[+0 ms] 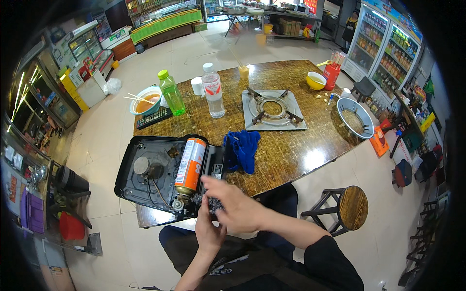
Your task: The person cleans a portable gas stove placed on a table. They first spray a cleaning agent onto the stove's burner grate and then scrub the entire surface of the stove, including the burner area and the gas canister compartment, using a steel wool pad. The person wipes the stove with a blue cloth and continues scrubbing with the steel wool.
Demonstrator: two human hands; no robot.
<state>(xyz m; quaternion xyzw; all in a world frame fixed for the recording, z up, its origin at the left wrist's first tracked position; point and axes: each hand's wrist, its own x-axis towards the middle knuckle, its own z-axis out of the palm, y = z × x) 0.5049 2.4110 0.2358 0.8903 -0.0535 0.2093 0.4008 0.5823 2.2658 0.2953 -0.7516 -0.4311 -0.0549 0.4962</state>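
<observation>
A black portable gas stove body (pixel 127 174), its top off, lies at the table's near left edge. An orange and white gas canister (pixel 190 165) is seated along its right side, with a metal valve fitting (pixel 179 204) at its near end. Beside that fitting, my left hand (pixel 210 232) is raised with fingers upright. My right hand (pixel 236 207), slightly blurred, crosses over it. Between the hands shows a steel wool scrubber (pixel 211 202); which hand grips it cannot be told. A blue cloth (pixel 244 151) lies right of the stove. Farther back rests the metal top plate with pan supports (pixel 248 122).
On the table stand a bowl with chopsticks (pixel 152 109), a remote control (pixel 154 118), a green bottle (pixel 173 96), a clear water bottle (pixel 213 96), a yellow bowl (pixel 316 80) and a metal ring (pixel 369 127). A wooden stool (pixel 353 208) is at the right.
</observation>
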